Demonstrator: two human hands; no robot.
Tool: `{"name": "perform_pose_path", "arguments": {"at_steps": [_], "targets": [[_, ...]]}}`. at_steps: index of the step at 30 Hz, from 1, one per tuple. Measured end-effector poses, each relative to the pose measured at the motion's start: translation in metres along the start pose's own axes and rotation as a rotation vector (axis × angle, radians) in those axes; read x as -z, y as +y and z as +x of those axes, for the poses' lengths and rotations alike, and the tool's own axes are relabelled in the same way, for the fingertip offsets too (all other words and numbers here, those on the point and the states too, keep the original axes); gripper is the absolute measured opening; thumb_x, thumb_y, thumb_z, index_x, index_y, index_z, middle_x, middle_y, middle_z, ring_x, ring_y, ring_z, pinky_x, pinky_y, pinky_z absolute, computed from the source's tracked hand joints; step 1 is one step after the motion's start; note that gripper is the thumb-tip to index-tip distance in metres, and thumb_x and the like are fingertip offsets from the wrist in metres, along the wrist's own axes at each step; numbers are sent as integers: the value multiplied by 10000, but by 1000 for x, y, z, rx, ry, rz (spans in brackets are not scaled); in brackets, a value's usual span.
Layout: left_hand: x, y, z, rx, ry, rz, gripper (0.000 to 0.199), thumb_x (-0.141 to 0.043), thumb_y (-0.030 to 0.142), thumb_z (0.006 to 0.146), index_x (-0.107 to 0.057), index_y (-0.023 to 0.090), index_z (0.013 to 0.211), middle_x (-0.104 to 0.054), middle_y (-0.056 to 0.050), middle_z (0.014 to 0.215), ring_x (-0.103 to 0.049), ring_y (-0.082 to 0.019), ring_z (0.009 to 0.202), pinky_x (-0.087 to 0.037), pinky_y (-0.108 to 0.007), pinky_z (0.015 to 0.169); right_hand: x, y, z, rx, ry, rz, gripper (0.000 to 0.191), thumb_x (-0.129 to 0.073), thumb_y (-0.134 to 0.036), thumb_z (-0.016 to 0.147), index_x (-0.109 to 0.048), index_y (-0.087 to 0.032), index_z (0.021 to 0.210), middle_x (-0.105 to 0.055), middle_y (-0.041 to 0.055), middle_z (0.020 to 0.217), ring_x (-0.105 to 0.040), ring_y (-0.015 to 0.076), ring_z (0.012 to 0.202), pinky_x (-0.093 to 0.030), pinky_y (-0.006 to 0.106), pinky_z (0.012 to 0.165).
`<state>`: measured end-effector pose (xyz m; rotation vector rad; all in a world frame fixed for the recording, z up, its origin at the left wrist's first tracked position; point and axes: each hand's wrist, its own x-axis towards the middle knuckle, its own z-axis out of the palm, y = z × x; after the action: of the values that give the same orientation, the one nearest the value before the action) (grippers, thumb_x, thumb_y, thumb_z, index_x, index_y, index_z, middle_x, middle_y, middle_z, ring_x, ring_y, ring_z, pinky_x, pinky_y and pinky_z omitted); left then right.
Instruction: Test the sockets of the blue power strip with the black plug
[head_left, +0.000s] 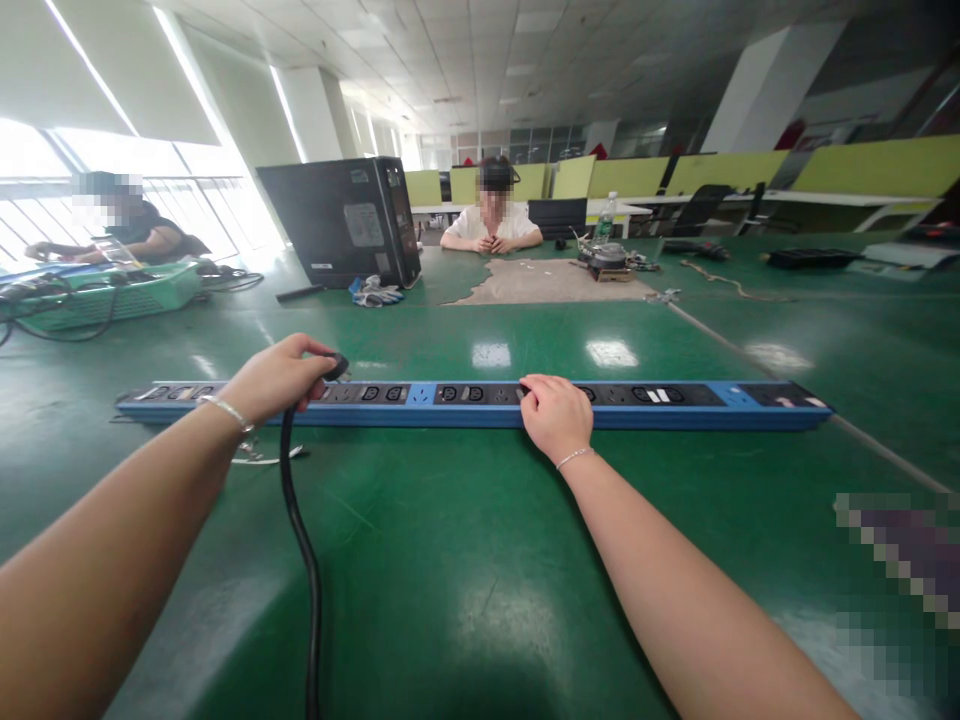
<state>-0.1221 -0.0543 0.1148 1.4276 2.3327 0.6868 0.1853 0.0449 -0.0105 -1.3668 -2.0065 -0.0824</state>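
Note:
A long blue power strip [420,418] with black socket panels lies crosswise on the green tabletop [465,560]. Pinched in my left hand [281,378] is a black power plug [340,368], held just above the left part of the strip with its metal pins showing. From it a thick black cable [304,530] hangs down and runs toward me. My right hand [559,412] grips the strip near its middle, fingers curled over the top edge and covering some sockets. A thin white strap or tie [270,458] lies by the strip, below my left wrist.
Behind the strip stand a black computer case [337,220] and a pair of gloves [375,292]. A green basket [135,300] of cables is at the left. One person [491,222] sits opposite, another [142,225] at far left. A bottle [606,218] stands beyond.

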Motion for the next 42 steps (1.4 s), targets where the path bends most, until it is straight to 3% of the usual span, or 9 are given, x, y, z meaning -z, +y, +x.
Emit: {"name": "perform_pose_path", "arguments": {"at_steps": [3, 6, 12, 23, 31, 36, 42], "targets": [[-26, 18, -1, -27, -106, -7, 369, -461, 378, 812, -504, 147, 1096, -612, 26, 530, -506, -118, 390, -388, -249, 437, 0, 0, 0, -2, -4, 5, 340, -429, -185, 818, -703, -210, 1018, -677, 25, 1115, -568, 205, 1037, -381, 352, 908], [-47, 34, 0, -58, -119, 87, 311, -434, 364, 813, -521, 176, 1045, -631, 34, 521, -549, -132, 412, -416, -251, 465, 1, -1, 0, -4, -5, 3, 339, -430, -183, 817, -704, -212, 1015, -679, 28, 1110, -567, 204, 1036, -378, 353, 910], [-72, 43, 13, -101, -140, 168, 268, -444, 359, 785, -539, 192, 972, -640, 39, 517, -585, -143, 457, -429, -253, 507, 1, -1, 0, -5, -4, 11, 339, -430, -182, 814, -705, -202, 1010, -680, 35, 1106, -569, 209, 1026, -381, 357, 905], [-81, 55, 23, -130, -90, 396, 323, -424, 384, 769, -595, 183, 954, -685, -31, 644, -648, -208, 696, -444, -294, 647, 1, -2, 1, -5, -3, 26, 337, -432, -181, 811, -702, -202, 1011, -681, 28, 1102, -570, 211, 1028, -375, 351, 902], [-84, 59, 32, -178, -135, 559, 370, -415, 398, 762, -615, 182, 986, -715, -100, 838, -656, -237, 809, -464, -316, 692, 0, -1, 0, -3, 7, 31, 333, -432, -184, 810, -704, -205, 1001, -684, 26, 1094, -570, 205, 1020, -377, 350, 902], [-90, 60, 31, -197, -121, 648, 393, -403, 410, 779, -601, 185, 1033, -696, -135, 1019, -647, -250, 907, -474, -319, 714, 1, -2, 0, -13, -2, 31, 334, -433, -186, 812, -701, -209, 1008, -681, 25, 1100, -567, 202, 1030, -375, 354, 910], [-94, 61, 24, -170, -107, 658, 405, -373, 424, 803, -576, 195, 1068, -685, -147, 1035, -645, -269, 922, -476, -345, 731, 1, -2, 1, -20, -12, 31, 338, -432, -188, 813, -698, -215, 1018, -676, 26, 1116, -565, 202, 1041, -368, 355, 921]]}}
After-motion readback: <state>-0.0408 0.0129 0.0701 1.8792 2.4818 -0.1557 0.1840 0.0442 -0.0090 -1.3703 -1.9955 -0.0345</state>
